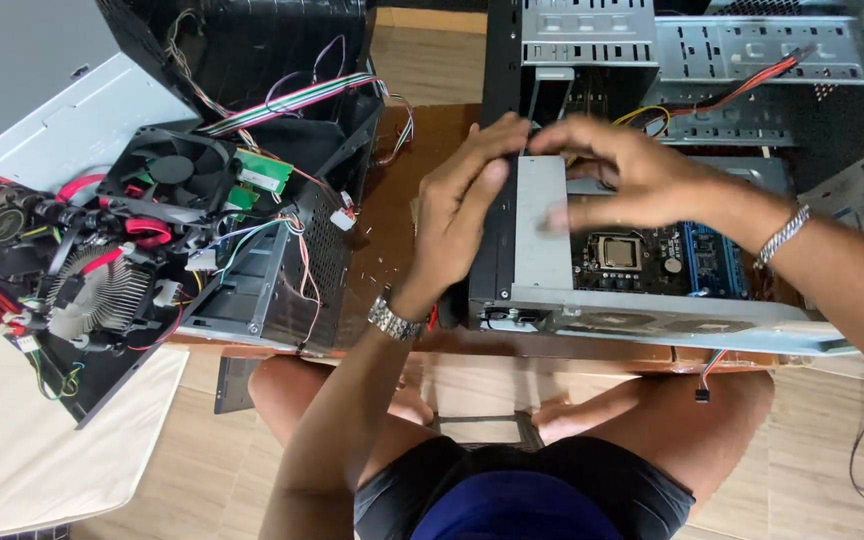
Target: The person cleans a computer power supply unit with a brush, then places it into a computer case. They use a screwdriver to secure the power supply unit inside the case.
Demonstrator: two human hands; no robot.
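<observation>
- Our left hand (pixel 467 215) was wrapped around the front end of the open case (pixel 552 290), fingers curled over the top edge and palm flat on the black front panel. So closed, gripping the case.
- Our right hand (pixel 632 180) came in over the top from the other side, fingers bent down onto the grey drive bay (pixel 544 225). It looked like it was pinching or pressing the metal there, but the fingertips were blurred, so we couldn't tell how firm that grip was.
- The case lay on its side on the wooden table (pixel 382 230), right at the near edge above our knees, with the motherboard (pixel 652 262) and its CPU socket (pixel 619 252) facing up.
- Handling, as we judged it: a steel box like that is stiff and fairly heavy, and won't flex, but stamped edges tend to be sharp. The outer frame and bay looked like the safe spots to hold. The board and socket looked fragile, so keep fingers off those.
- A loose wire (pixel 712 372) dangled off the front edge and could snag.
- A second case (pixel 692 60) stood behind, with a red cable (pixel 752 80) across it.
- To the left sat a gutted black case (pixel 282 200) with a fan (pixel 167 170), a heatsink cooler (pixel 102 290) and a striped ribbon cable (pixel 292 100), well apart from our hands.
</observation>
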